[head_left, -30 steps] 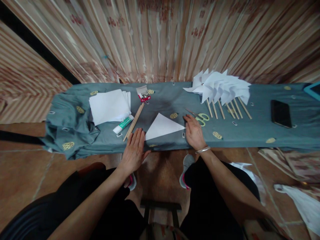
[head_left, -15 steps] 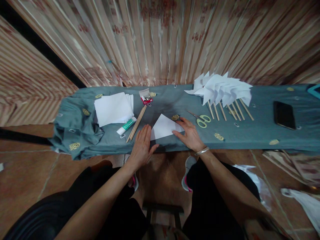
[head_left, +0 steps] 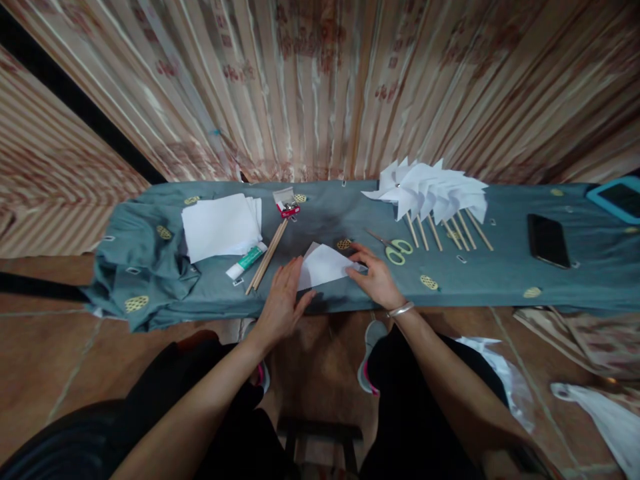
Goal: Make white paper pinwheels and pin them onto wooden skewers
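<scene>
A folded sheet of white paper (head_left: 327, 263) lies near the front edge of the cloth-covered bench, its two layers slightly out of line at the top. My left hand (head_left: 281, 300) rests on the paper's left side, fingers stretched out and thumb apart. At the right corner, my right hand (head_left: 374, 276) pinches the paper between thumb and fingers, and that corner is raised a little. Green-handled scissors (head_left: 393, 248) lie just beyond my right hand. Several wooden sticks (head_left: 269, 257) lie beside my left hand, next to a glue stick (head_left: 246, 260).
A stack of white paper (head_left: 220, 227) is at the left, with an open red box of small metal pieces (head_left: 287, 205) nearby. Several paper pinwheels (head_left: 430, 190) on sticks lie at the back right. Farther right are a black phone (head_left: 549, 240) and a blue-framed device (head_left: 617, 199).
My right hand has closed on the paper's right corner and lifted it, so the upper layer has slid off the lower one. My left hand stays on the left side. The camera view has shifted slightly.
</scene>
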The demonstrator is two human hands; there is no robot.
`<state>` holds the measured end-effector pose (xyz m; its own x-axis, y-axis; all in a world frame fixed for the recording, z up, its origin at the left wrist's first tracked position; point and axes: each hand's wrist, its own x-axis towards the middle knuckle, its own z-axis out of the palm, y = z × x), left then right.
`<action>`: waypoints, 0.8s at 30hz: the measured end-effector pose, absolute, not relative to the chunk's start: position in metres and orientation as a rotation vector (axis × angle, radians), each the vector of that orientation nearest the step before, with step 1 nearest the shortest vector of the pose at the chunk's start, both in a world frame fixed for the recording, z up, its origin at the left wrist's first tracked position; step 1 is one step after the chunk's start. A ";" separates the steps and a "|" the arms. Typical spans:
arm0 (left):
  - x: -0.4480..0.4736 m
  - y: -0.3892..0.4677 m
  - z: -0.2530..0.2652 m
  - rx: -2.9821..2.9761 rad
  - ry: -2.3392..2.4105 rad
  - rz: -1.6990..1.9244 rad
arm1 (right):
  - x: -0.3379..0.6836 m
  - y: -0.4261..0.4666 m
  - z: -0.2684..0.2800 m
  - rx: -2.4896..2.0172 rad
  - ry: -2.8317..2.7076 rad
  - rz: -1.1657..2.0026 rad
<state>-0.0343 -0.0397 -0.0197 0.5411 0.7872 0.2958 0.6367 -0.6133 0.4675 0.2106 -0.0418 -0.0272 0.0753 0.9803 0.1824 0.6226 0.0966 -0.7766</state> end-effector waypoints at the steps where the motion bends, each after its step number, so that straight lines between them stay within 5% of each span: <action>1: -0.034 -0.039 -0.017 2.465 1.171 0.712 | 0.211 -0.042 -0.027 -1.602 -1.618 0.618; 24: -0.034 -0.027 -0.011 1.879 1.163 0.838 | 0.224 -0.045 -0.036 -1.473 -1.800 0.548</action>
<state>-0.0343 -0.0267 -0.0113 0.3700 0.9188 0.1372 0.4207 -0.2974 0.8571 0.2245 -0.0447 -0.0361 -0.0730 0.9602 0.2697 0.6470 0.2514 -0.7199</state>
